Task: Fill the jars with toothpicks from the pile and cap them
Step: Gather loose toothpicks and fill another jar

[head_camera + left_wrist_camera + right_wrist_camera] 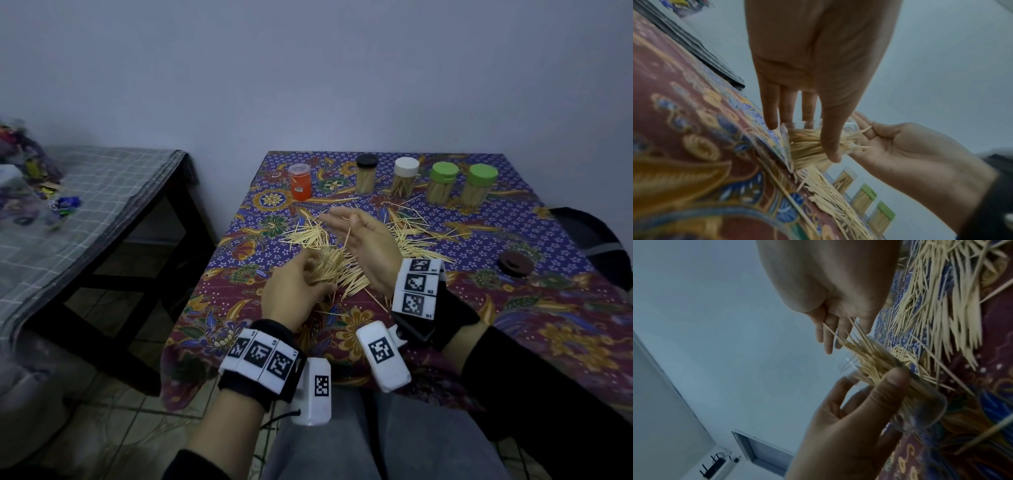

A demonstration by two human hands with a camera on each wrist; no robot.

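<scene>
One counter [565,308], draped in a floral cloth, is filling the head view, its near edge cut off by the person's lap. Scattered toothpicks [411,236] are lying in a loose pile across its middle, partly hidden behind both hands. Five capped jars are standing in a row at the far edge: an orange jar [300,182], a black-capped jar [366,174], a white-capped jar [405,176] and two green-capped jars [442,183]. A dark lid [515,263] is lying apart toward the right edge. The left hand [294,291] is gripping a clear jar [920,410], tilted nearly sideways with toothpicks bristling from its mouth; in the head view its glass is hard to make out. The right hand [366,246] is hovering just beside that mouth, fingers straight and loosely spread, with one toothpick standing against its palm; whether it is pinched cannot be told.
</scene>
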